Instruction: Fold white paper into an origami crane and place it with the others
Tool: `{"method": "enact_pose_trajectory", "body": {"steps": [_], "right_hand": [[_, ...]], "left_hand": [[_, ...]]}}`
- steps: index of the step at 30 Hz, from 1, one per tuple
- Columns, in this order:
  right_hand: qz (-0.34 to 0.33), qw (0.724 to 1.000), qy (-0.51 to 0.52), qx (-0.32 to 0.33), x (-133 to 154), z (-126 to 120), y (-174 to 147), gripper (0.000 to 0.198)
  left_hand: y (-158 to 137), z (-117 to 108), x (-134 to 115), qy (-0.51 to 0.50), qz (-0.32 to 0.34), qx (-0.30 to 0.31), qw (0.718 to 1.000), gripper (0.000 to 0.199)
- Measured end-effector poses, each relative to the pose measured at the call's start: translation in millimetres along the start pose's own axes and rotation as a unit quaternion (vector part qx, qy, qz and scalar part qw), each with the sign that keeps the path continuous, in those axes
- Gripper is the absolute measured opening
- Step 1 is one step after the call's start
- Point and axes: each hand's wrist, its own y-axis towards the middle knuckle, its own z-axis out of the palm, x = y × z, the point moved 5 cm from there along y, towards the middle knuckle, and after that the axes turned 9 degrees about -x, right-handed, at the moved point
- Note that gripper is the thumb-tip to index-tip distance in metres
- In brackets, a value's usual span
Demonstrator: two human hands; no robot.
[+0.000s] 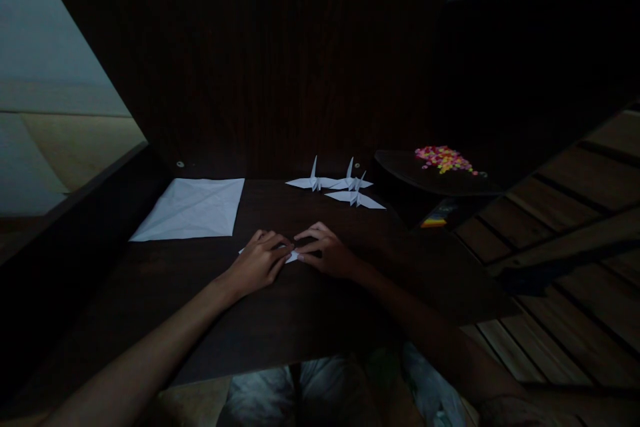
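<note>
A small piece of folded white paper (292, 257) lies on the dark tabletop, mostly covered by my fingers. My left hand (260, 257) presses it down from the left, and a white tip shows past that hand's far side. At the paper's right end my right hand (327, 252) has its thumb and fingertips closed in on the edge. Beyond my hands stand three white paper cranes: a left one (313, 182), a right one (350, 182) and a nearer one (355, 198). To the left lies creased white square paper (193, 209).
A rounded dark shelf (400, 167) at the right bears a pile of small pink and yellow pieces (445, 159). Under it is a yellow-orange item (433, 222). A tall dark panel (250, 60) rises behind the table, and a low side wall (75, 233) bounds the left.
</note>
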Motion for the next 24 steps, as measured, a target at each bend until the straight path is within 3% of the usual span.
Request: {"method": "enact_pose_trajectory", "body": {"steps": [17,24], "right_hand": [[0.065,0.996,0.042,-0.043,-4.3,5.4,-1.8,0.008],[0.024,0.999,0.019,-0.027,4.8,2.2,-0.4,0.008]], "left_hand": [[-1.6,-3.8,5.8,-0.055,0.000,-0.023,0.998,0.028],[-2.2,-4.3,2.5,-0.053,0.034,-0.037,0.997,0.027]]}}
